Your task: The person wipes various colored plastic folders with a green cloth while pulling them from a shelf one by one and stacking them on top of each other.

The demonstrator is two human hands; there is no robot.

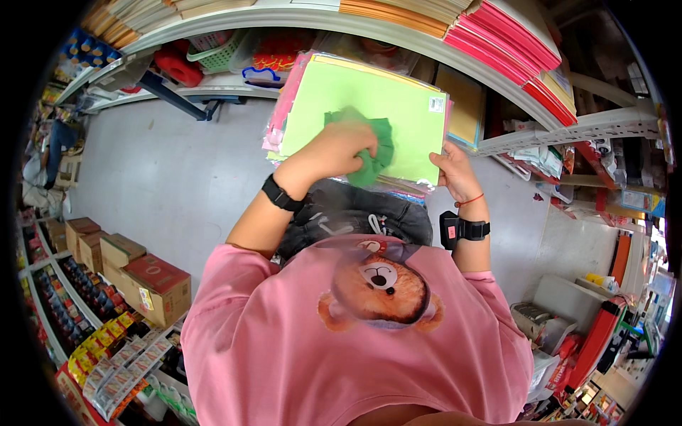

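Observation:
My left hand (pixel 346 141) grips a crumpled green cloth (pixel 379 144) and presses it on the light-green top sheet (pixel 394 96) of a stack of plastic-wrapped coloured paper. That hand is slightly blurred. My right hand (pixel 455 169) holds the stack's near right corner, thumb on top and fingers beneath. A small white label (pixel 436 104) with printing sits near the far right corner of the sheet. Pink paper (pixel 279 114) sticks out along the left side. The stack lies in front of my dark trousers (pixel 357 213); what bears its weight is hidden.
A metal shelf (pixel 298 18) ahead carries paper stacks, including pink ones (pixel 501 45). Below it are a green basket (pixel 216 53) and a clear plastic bin (pixel 266 50). Cardboard boxes (pixel 160 287) stand at left beside shelved goods. A red case (pixel 594 341) stands at right.

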